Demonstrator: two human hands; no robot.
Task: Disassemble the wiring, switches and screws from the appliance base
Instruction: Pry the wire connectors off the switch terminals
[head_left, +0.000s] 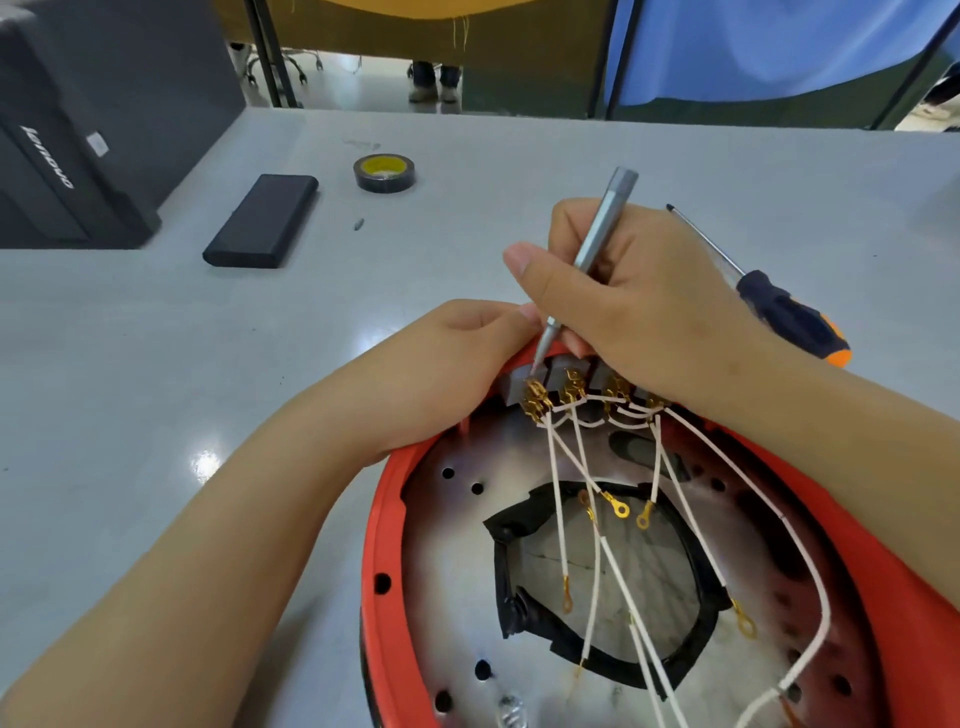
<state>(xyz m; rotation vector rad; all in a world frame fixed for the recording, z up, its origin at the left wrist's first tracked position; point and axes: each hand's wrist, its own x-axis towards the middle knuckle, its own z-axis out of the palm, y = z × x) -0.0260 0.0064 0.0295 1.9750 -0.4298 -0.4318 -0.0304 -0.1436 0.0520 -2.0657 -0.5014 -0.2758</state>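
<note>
Grey tabletop (467, 156) fills most of the frame, with a black computer case (78, 130) in the upper left corner. Lower right sits the red appliance base (382, 519), its metal plate showing, a ragged black-edged opening at the centre. White wires (558, 499) with gold ring terminals trail loosely across that plate from a row of grey switches (519, 387) at the base's top rim. The left hand (447, 364) grips that rim, fingers curled beside the switches. The right hand (634, 301) holds a slim silver screwdriver (597, 244) pen-fashion, its tip touching the leftmost switch's brass terminals. Right of it lies an orange-and-black screwdriver (784, 317). Further back lie a flat black case (262, 221), a tape roll (384, 173) and a small screw (358, 224).
</note>
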